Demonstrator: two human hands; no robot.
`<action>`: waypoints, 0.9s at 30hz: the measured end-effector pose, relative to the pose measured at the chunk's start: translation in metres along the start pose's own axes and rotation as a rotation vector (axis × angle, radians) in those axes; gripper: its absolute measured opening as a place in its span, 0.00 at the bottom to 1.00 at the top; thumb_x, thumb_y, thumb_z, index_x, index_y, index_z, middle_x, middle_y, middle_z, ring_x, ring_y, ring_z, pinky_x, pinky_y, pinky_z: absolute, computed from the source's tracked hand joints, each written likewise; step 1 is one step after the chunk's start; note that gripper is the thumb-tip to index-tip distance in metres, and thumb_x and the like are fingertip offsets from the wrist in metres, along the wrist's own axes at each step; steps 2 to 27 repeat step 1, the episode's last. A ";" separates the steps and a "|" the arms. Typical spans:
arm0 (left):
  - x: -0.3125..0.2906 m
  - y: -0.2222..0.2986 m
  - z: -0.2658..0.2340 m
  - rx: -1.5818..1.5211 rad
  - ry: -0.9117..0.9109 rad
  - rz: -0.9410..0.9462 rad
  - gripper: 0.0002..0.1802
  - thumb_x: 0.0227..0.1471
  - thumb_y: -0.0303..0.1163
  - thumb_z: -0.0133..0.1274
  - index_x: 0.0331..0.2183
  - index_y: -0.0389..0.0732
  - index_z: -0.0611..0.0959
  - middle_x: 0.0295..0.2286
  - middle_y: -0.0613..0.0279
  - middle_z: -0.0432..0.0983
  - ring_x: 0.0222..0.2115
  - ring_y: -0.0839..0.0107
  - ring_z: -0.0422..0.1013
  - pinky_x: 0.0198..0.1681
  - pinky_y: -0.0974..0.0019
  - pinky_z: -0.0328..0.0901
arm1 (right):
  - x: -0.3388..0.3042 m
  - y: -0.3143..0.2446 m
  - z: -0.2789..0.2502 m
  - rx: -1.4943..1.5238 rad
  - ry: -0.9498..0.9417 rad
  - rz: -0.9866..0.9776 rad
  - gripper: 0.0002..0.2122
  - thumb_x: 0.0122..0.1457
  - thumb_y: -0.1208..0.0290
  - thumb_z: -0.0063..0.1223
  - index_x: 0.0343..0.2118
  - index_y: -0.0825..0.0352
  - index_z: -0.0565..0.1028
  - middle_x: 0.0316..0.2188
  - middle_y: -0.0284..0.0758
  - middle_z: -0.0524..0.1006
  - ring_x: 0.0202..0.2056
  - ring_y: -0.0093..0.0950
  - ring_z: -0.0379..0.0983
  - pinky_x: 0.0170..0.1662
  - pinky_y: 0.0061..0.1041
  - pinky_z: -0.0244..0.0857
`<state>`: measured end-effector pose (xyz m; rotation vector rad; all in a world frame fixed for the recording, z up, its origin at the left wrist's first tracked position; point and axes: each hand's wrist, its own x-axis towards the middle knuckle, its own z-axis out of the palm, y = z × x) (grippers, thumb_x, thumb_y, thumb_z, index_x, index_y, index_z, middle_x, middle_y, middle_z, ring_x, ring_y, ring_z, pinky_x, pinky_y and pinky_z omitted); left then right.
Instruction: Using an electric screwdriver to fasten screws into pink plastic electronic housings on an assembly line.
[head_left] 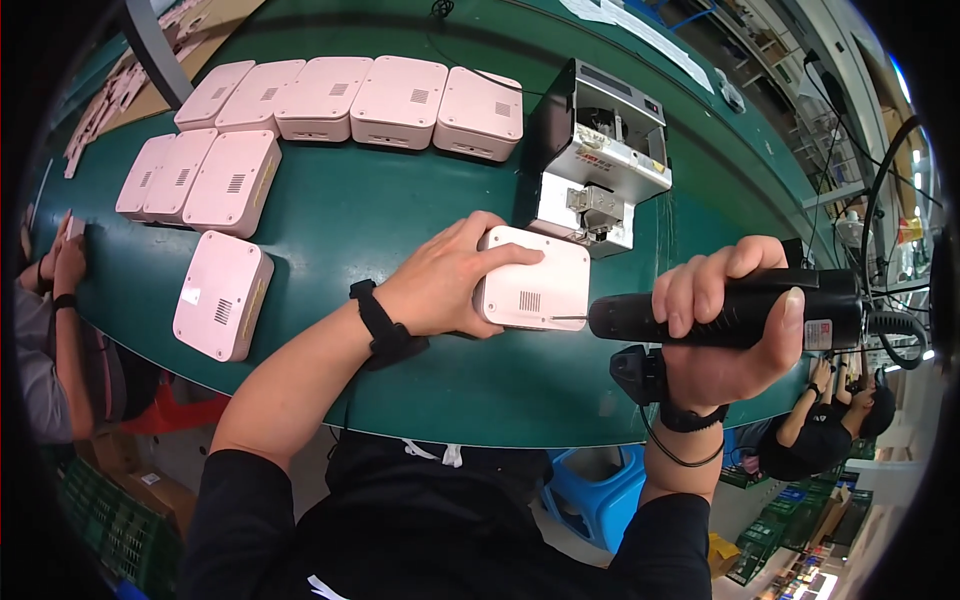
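A pinkish-white square plastic housing [560, 270] with corner screw holes and a small slotted vent lies on the green bench in front of me. My left hand [450, 270] grips it by its left side, thumb and fingers spread over its edge and top. In my right hand [735, 310] is a black electric screwdriver [780, 305], held nearly level with its cable trailing off to the right. Its thin bit reaches the housing's near right corner, by a screw hole. Behind the housing stands a black and silver screw feeder [605, 150]. Both wrists wear black straps.
Several similar housings [400, 95] stand in rows at the back left, and a single housing [225, 295] lies nearer. Co-workers' hands [70, 260] are at the far left edge; another person [835, 425] works at the right. A blue stool [600, 500] is below the bench edge.
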<state>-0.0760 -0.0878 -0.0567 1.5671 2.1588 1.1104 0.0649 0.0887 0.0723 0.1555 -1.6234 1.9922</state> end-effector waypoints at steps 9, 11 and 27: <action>0.000 0.001 -0.001 -0.003 -0.008 -0.004 0.42 0.31 0.35 0.70 0.54 0.57 0.75 0.50 0.56 0.63 0.51 0.53 0.65 0.55 0.58 0.63 | -0.001 0.001 -0.002 -0.001 -0.016 0.006 0.21 0.62 0.46 0.42 0.38 0.64 0.66 0.18 0.32 0.66 0.16 0.24 0.62 0.24 0.28 0.61; 0.000 0.001 -0.001 -0.003 -0.008 -0.004 0.42 0.31 0.35 0.70 0.54 0.57 0.75 0.50 0.56 0.63 0.51 0.53 0.65 0.55 0.58 0.63 | -0.001 0.001 -0.002 -0.001 -0.016 0.006 0.21 0.62 0.46 0.42 0.38 0.64 0.66 0.18 0.32 0.66 0.16 0.24 0.62 0.24 0.28 0.61; 0.000 0.001 -0.001 -0.003 -0.008 -0.004 0.42 0.31 0.35 0.70 0.54 0.57 0.75 0.50 0.56 0.63 0.51 0.53 0.65 0.55 0.58 0.63 | -0.001 0.001 -0.002 -0.001 -0.016 0.006 0.21 0.62 0.46 0.42 0.38 0.64 0.66 0.18 0.32 0.66 0.16 0.24 0.62 0.24 0.28 0.61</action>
